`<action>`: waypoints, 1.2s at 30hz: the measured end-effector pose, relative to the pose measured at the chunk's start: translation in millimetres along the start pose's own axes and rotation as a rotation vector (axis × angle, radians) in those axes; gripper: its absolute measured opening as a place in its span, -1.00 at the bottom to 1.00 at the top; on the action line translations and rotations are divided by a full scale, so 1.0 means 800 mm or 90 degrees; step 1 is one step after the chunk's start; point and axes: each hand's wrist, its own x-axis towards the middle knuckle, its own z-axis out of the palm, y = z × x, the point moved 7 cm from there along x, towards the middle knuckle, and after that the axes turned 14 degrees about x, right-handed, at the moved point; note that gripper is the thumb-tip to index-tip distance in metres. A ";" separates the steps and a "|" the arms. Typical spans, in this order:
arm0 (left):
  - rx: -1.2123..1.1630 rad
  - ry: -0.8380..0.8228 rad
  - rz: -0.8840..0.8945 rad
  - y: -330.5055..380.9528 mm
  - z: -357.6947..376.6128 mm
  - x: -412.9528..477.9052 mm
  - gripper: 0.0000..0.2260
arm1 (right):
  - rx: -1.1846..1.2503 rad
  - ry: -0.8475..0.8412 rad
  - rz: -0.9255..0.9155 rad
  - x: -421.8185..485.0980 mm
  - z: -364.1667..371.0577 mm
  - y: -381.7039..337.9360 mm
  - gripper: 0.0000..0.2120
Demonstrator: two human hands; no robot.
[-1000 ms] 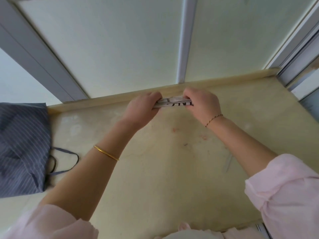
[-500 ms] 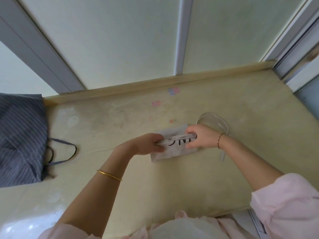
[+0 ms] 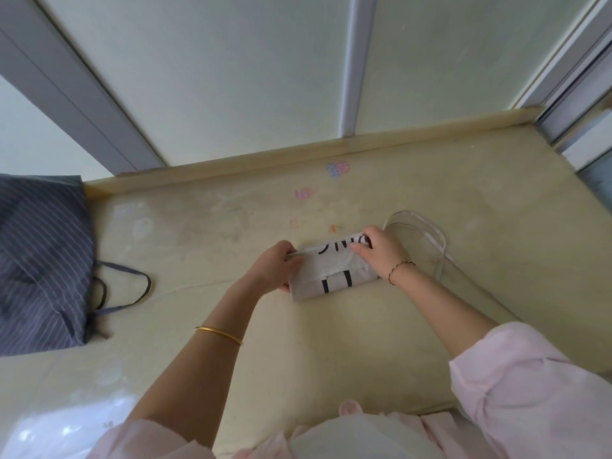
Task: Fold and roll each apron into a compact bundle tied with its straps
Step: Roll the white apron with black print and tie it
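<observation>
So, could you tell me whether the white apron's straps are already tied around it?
No, the straps lie loose on the surface to the right of the folded white apron.

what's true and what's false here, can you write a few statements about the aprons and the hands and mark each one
1. The left hand and right hand both hold the folded white apron. True.
2. Its straps are tied round it. False: they lie loose on the table to its right.
3. The striped apron lies at the table's left edge. True.
4. One hand touches the striped apron. False: both are on the white apron.
</observation>
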 end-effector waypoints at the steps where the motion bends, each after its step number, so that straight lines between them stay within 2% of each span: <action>1: 0.019 0.010 -0.004 0.001 0.001 0.001 -0.90 | -0.031 0.005 0.008 0.001 0.001 -0.001 -0.63; 6: 0.144 0.070 -0.037 0.007 0.003 0.007 -0.86 | -0.172 0.013 0.032 0.008 0.005 -0.011 -0.71; 8: 0.269 0.135 -0.075 0.016 -0.001 -0.002 -0.88 | -0.213 0.002 0.048 0.012 0.008 -0.015 -0.73; 9: 0.379 0.205 -0.065 0.025 -0.005 -0.006 -0.86 | -0.224 -0.001 0.059 0.015 0.009 -0.016 -0.70; 11: 0.559 0.380 0.062 0.060 -0.010 -0.020 -0.75 | -0.227 -0.001 0.073 0.020 0.011 -0.015 -0.67; 12: 0.579 0.441 0.163 0.075 -0.005 -0.028 -0.74 | -0.228 -0.001 0.082 0.022 0.012 -0.015 -0.67; 14: 0.527 0.308 0.287 0.081 0.024 -0.024 -0.72 | -0.218 0.013 0.100 0.022 0.012 -0.016 -0.70; 16: 0.541 0.106 0.269 0.065 0.058 -0.012 -0.53 | -0.194 0.033 0.109 0.019 0.010 -0.019 -0.69; 17: 0.560 0.075 0.257 0.060 0.064 -0.007 -0.43 | -0.202 0.053 0.085 0.011 0.007 -0.026 -0.68; 20: 0.524 0.055 0.264 0.057 0.062 0.004 -0.38 | -0.335 0.221 -0.183 -0.031 -0.006 -0.064 -0.72; 21: 0.504 0.045 0.265 0.058 0.060 0.006 -0.40 | -0.351 0.227 -0.256 -0.050 -0.005 -0.071 -0.75; 22: 0.492 0.037 0.268 0.057 0.058 0.008 -0.43 | -0.337 0.163 -0.280 -0.060 0.002 -0.066 -0.78; 24: 0.476 0.030 0.276 0.060 0.054 0.009 -0.50 | -0.316 0.034 -0.262 -0.072 0.018 -0.045 -0.77; 25: 0.470 0.026 0.279 0.061 0.052 0.007 -0.55 | -0.331 0.015 -0.260 -0.076 0.020 -0.039 -0.73; 29: 0.439 0.014 0.278 0.064 0.044 0.001 -0.69 | -0.391 0.058 -0.285 -0.068 0.023 -0.033 -0.65; 31: 0.473 0.037 0.268 0.063 0.040 -0.003 -0.71 | -0.394 0.076 -0.292 -0.060 0.020 -0.038 -0.65; 33: 0.556 0.060 0.234 0.059 0.036 -0.006 -0.68 | -0.406 0.058 -0.286 -0.054 0.015 -0.048 -0.70; 35: 0.591 0.048 0.204 0.054 0.027 -0.007 -0.68 | -0.418 -0.004 -0.250 -0.044 0.010 -0.052 -0.94; 36: 0.581 0.028 0.197 0.052 0.022 -0.007 -0.72 | -0.393 -0.058 -0.199 -0.038 0.008 -0.049 -0.88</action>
